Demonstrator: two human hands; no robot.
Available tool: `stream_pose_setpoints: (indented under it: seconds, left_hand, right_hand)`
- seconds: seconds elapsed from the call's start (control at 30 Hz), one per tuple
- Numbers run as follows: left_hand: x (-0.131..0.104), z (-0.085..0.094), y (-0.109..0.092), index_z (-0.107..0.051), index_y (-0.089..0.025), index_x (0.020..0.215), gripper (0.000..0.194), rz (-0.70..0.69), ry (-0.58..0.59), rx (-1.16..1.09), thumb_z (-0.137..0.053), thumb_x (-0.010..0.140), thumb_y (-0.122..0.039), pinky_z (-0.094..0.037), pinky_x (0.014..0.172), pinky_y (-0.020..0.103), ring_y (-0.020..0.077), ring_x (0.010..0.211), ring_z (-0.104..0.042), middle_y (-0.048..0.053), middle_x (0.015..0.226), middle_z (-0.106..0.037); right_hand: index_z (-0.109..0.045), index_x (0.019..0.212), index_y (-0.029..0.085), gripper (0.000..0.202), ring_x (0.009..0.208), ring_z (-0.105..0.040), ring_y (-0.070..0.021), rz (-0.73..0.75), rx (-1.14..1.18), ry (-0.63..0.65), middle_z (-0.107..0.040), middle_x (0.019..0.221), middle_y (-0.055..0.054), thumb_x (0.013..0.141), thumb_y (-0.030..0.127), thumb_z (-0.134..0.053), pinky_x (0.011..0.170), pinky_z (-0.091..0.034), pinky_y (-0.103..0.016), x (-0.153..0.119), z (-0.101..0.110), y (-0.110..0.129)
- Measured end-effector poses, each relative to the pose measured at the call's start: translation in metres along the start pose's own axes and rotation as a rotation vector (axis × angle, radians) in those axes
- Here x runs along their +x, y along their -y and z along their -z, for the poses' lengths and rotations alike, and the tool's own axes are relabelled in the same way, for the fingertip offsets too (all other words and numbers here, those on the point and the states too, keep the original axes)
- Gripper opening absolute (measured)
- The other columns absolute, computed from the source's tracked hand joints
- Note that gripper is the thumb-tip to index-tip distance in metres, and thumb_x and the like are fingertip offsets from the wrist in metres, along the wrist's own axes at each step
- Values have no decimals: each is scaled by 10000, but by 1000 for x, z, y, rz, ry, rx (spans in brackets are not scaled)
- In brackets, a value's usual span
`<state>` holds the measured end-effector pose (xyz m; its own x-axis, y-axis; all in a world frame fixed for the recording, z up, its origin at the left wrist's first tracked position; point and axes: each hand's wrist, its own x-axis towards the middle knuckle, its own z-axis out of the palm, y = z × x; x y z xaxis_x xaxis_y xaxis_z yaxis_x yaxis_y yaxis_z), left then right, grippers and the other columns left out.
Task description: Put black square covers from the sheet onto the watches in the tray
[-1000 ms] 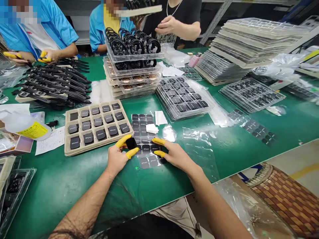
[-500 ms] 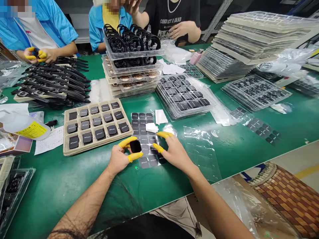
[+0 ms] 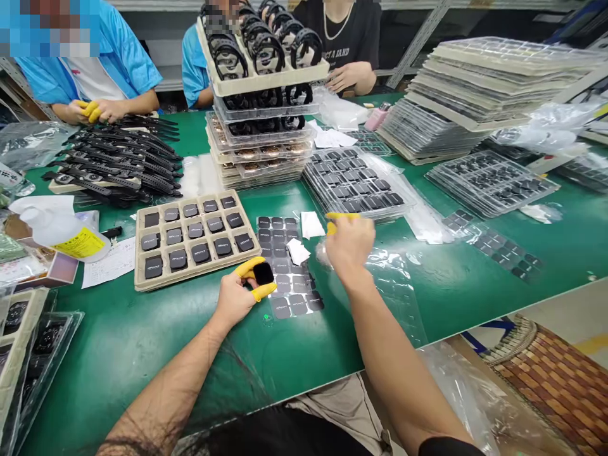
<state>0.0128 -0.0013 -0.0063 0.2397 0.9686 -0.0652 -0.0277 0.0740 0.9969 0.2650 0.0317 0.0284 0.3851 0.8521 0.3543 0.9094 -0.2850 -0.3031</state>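
Observation:
My left hand [image 3: 237, 292], wearing yellow finger cots, pinches a black square smartwatch body [image 3: 263, 273] between thumb and finger, its dark glossy face showing. Under and beside it lies a clear sheet of dark square stickers [image 3: 284, 284] with pale lettering. My right hand [image 3: 350, 244], also in yellow finger cots, hovers right of the sheet near the clear stacked trays. Its finger and thumb tips are drawn close together and slightly blurred; anything between them is too small to make out. Left of the sheet, a beige tray [image 3: 197, 278] holds several dark square watch bodies with lettering.
Stacked trays of black straps [image 3: 268, 79] stand behind. Clear trays of dark square pieces [image 3: 356, 180] sit to their right. At left are a pile of black watches [image 3: 118, 161] and a white bottle [image 3: 66, 231]. Tall tray stacks [image 3: 484, 82] stand far right. Co-workers sit opposite.
My right hand has moved up and right, away from the watch body, and its fingers have drawn together. My left hand still holds the watch body. The view has shifted slightly.

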Motion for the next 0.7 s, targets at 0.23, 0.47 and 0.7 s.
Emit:
stream_pose_setpoints:
  seconds: [0.23, 0.47, 0.7]
  left_hand:
    - [-1, 0, -2, -744, -201, 1191, 608, 34, -8, -5, -897, 610, -295, -497, 656, 235, 91, 603, -527, -22, 765, -686]
    - [-1, -1, -2, -737, -191, 1202, 691, 137, -18, -113, -931, 540, -238, -587, 770, 272, 132, 710, -677, 11, 864, -768]
    - [0, -1, -1, -749, -175, 1178, 677, 141, -37, -124, -940, 532, -236, -610, 711, 274, 151, 697, -702, 41, 879, -779]
  right_hand:
    - [-603, 1288, 124, 434, 1044, -540, -364, 181, 21, 195, -635, 1144, -212, 950, 378, -505, 910, -439, -489, -45, -14, 22]
    - [-718, 1069, 185, 299, 971, -583, -284, 329, -37, 304, -666, 1040, -133, 912, 157, -464, 787, -462, -378, -32, -23, 15]
    - [-729, 1058, 228, 256, 938, -602, -274, 367, 28, 311, -692, 1004, -103, 945, 245, -500, 778, -477, -377, -43, -22, 15]
